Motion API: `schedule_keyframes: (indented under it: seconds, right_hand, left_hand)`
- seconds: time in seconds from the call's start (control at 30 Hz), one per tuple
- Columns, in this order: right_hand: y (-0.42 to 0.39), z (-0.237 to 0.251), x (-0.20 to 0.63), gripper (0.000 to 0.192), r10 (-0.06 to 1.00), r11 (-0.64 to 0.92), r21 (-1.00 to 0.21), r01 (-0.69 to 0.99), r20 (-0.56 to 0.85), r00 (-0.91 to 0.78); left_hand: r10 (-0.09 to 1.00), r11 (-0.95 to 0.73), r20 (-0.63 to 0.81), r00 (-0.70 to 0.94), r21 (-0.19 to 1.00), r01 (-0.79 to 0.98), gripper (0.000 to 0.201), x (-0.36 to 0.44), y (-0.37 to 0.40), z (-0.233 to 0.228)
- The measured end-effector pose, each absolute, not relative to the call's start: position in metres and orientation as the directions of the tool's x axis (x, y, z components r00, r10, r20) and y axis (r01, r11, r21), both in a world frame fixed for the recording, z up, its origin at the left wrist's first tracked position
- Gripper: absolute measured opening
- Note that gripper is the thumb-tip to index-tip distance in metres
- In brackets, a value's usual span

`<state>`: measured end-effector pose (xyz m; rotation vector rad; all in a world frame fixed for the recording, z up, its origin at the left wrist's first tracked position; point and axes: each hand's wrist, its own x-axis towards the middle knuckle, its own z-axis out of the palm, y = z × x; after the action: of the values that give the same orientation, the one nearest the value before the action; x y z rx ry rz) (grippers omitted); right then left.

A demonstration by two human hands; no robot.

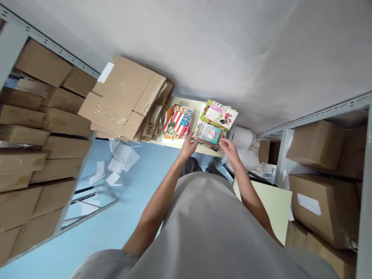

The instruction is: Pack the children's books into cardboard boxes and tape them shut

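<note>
Though its writing blurs, both hands grip the teal book (208,134).

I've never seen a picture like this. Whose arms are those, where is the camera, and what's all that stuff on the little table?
The camera sits on a person's head, looking down past their grey shirt, so the arms are their own. The left hand and right hand grip the two ends of a teal book on top of a pile. It lies on a small pale table, beside a flag-covered book and another book pile. Flattened cardboard leans at the left, and boxes fill metal shelves on both sides.
</note>
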<state>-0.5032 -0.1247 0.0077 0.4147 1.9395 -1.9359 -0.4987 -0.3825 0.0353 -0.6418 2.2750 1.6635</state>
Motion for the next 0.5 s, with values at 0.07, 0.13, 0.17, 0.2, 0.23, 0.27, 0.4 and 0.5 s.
schedule_keyframes:
  seconds: [0.07, 0.13, 0.17, 0.2, 0.23, 0.27, 0.4, 0.5]
  right_hand:
    - [-0.132, 0.002, -0.516, 0.062, -0.043, 0.046, -0.885, 0.464, -0.466, -0.884]
    - [-0.138, -0.002, -0.521, 0.06, -0.035, 0.097, -0.882, 0.461, -0.466, -0.884]
    - [-0.14, -0.003, -0.521, 0.058, -0.03, 0.127, -0.883, 0.453, -0.46, -0.888]
    - [-0.141, -0.003, -0.519, 0.056, -0.027, 0.154, -0.885, 0.439, -0.448, -0.893]
    - [-0.142, -0.003, -0.517, 0.054, -0.023, 0.18, -0.889, 0.422, -0.433, -0.901]
    - [-0.143, -0.001, -0.514, 0.054, -0.014, 0.204, -0.893, 0.401, -0.413, -0.911]
    - [-0.148, 0.015, -0.507, 0.054, 0.096, 0.335, -0.89, 0.308, -0.293, -0.951]
    - [-0.168, 0.032, -0.513, 0.05, 0.163, 0.376, -0.892, 0.251, -0.203, -0.966]
  left_hand:
    - [-0.17, 0.312, -0.452, -0.876, 0.819, -0.483, 0.069, -0.509, -0.376, 0.03]
    - [-0.136, 0.365, -0.434, -0.89, 0.813, -0.453, 0.065, -0.515, -0.373, 0.024]
    - [-0.12, 0.377, -0.427, -0.896, 0.816, -0.439, 0.063, -0.516, -0.375, 0.022]
    - [-0.102, 0.375, -0.426, -0.899, 0.821, -0.431, 0.06, -0.517, -0.378, 0.019]
    - [-0.082, 0.36, -0.433, -0.898, 0.827, -0.432, 0.058, -0.517, -0.383, 0.016]
    - [-0.065, 0.34, -0.445, -0.893, 0.832, -0.439, 0.057, -0.517, -0.391, 0.014]
    - [-0.118, 0.348, -0.443, -0.889, 0.82, -0.455, 0.054, -0.522, -0.438, 0.004]
    - [-0.229, 0.481, -0.331, -0.916, 0.779, -0.402, 0.06, -0.533, -0.481, -0.002]
